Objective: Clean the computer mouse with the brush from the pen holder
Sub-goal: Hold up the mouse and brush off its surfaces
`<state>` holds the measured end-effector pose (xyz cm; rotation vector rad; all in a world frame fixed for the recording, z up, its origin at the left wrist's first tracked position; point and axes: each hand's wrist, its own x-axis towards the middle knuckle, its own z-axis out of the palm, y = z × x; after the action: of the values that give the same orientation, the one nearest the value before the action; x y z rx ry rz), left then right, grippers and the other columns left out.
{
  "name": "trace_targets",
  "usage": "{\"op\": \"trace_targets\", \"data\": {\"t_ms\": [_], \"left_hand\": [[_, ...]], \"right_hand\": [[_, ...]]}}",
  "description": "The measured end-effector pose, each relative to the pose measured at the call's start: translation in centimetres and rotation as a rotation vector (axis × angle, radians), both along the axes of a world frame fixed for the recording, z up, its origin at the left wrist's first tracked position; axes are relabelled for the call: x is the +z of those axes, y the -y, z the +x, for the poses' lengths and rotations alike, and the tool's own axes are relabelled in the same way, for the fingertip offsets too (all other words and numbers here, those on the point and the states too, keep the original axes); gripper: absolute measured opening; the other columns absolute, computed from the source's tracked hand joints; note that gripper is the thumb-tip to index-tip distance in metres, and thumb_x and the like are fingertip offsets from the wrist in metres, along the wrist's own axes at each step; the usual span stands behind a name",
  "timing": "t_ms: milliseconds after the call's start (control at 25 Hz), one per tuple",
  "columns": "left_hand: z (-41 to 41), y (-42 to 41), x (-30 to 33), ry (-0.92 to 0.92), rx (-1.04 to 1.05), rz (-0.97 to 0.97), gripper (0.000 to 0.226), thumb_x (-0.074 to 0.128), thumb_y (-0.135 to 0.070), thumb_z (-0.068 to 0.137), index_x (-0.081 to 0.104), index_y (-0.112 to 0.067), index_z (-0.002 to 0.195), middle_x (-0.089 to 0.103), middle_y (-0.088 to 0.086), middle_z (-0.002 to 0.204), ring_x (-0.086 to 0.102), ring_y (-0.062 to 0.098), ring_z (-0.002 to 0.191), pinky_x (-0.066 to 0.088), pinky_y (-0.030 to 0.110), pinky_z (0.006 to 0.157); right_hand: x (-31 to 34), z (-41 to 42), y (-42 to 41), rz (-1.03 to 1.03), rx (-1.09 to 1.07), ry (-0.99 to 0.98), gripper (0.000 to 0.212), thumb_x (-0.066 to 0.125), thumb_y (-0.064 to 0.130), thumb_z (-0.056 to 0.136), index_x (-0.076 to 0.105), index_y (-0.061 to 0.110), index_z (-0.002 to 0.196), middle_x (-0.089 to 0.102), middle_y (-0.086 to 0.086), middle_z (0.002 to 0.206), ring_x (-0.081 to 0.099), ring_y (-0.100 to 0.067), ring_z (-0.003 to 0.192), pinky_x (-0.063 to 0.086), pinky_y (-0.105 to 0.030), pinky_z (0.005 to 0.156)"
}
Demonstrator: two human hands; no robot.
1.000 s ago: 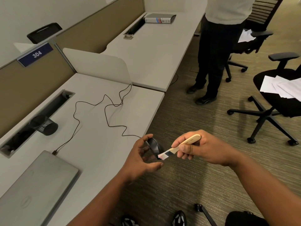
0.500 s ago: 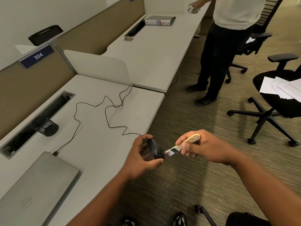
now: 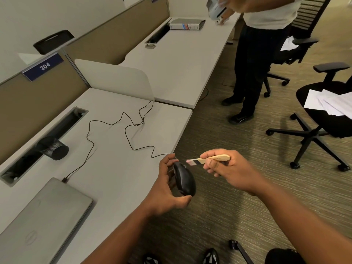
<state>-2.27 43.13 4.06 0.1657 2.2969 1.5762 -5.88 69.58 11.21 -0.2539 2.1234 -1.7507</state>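
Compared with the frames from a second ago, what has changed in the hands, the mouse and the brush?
The left hand has turned the black computer mouse, so its rounded back now shows. The small wooden-handled brush, earlier with its bristles at the mouse, is now drawn slightly away in the right hand. Both grips are unchanged; the grey closed laptop and black mesh pen holder stayed put.

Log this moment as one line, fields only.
step: brushing mouse | left hand: holds black wired mouse off desk edge | right hand: grips wooden brush, bristles at mouse front | pen holder: lying on desk
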Motion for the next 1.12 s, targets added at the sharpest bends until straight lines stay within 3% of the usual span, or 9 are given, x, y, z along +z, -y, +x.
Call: {"op": "trace_targets", "data": {"t_ms": [120,160,240,320,560,760,920,1120], "left_hand": [[0.1,0.0,-0.1,0.008,-0.032,-0.014,0.144,0.102,-0.024,0.064,0.002,-0.054,0.163,0.036,-0.039,0.147,0.049,0.018,0.147,0.055,0.046,0.114],[0.2,-0.1,-0.1,0.003,-0.043,-0.020,0.145,0.102,-0.022,0.064,0.001,-0.054,0.163,0.036,-0.036,0.149,0.050,0.017,0.147,0.055,0.046,0.113],[0.3,-0.2,0.0,-0.003,-0.059,-0.030,0.145,0.101,-0.020,0.065,0.000,-0.057,0.162,0.034,-0.028,0.156,0.049,0.018,0.147,0.055,0.047,0.113],[0.4,-0.4,0.3,-0.005,-0.071,-0.048,0.145,0.101,-0.021,0.065,-0.001,-0.058,0.161,0.031,-0.023,0.158,0.047,0.021,0.149,0.054,0.048,0.115],[0.7,-0.4,1.1,0.004,-0.076,-0.103,0.140,0.098,-0.018,0.069,0.000,-0.066,0.156,0.027,-0.016,0.165,0.041,0.022,0.153,0.052,0.050,0.117],[0.6,-0.5,1.2,0.056,-0.087,-0.122,0.145,0.098,-0.011,0.074,-0.006,-0.071,0.155,0.018,-0.023,0.168,0.042,0.025,0.153,0.053,0.054,0.115],[0.5,-0.6,0.9,0.094,-0.106,-0.099,0.146,0.097,-0.009,0.076,-0.007,-0.072,0.156,0.018,-0.027,0.167,0.052,0.026,0.146,0.058,0.055,0.107],[0.7,-0.3,0.4,0.102,-0.118,-0.082,0.146,0.096,-0.008,0.076,-0.007,-0.071,0.157,0.019,-0.033,0.165,0.054,0.027,0.146,0.061,0.055,0.103]], "right_hand": [[0.0,0.2,0.7,0.038,0.011,-0.042,0.020,0.067,0.020,0.101,0.075,0.033,0.114,0.076,-0.012,0.100,0.070,-0.031,0.089,0.060,-0.038,0.075],[-0.1,0.2,0.9,0.060,0.024,-0.056,0.018,0.068,0.022,0.101,0.075,0.032,0.115,0.077,-0.006,0.097,0.069,-0.025,0.083,0.058,-0.035,0.071],[-0.2,0.2,1.1,0.117,0.060,-0.093,0.017,0.072,0.026,0.098,0.077,0.031,0.114,0.076,0.015,0.090,0.066,-0.001,0.074,0.050,-0.017,0.065],[-0.3,0.2,1.3,0.181,0.068,-0.119,0.014,0.075,0.027,0.096,0.079,0.031,0.109,0.074,0.022,0.089,0.065,0.006,0.073,0.047,-0.012,0.062],[1.0,-0.5,-0.3,0.214,0.221,-0.050,0.023,0.069,0.016,0.087,0.081,0.035,0.090,0.076,0.004,0.087,0.060,-0.005,0.061,0.045,-0.022,0.053],[0.6,-0.7,0.1,0.179,0.088,-0.083,0.026,0.068,0.016,0.093,0.073,0.040,0.104,0.071,0.010,0.087,0.058,-0.002,0.064,0.046,-0.020,0.055],[-0.1,-0.6,1.4,0.253,0.054,-0.129,0.015,0.066,0.024,0.098,0.072,0.037,0.101,0.070,0.016,0.081,0.057,-0.001,0.063,0.046,-0.024,0.057],[0.1,-0.6,1.4,0.262,0.106,-0.028,0.015,0.068,0.019,0.086,0.076,0.032,0.089,0.072,0.007,0.074,0.060,-0.005,0.062,0.047,-0.032,0.056]]}}
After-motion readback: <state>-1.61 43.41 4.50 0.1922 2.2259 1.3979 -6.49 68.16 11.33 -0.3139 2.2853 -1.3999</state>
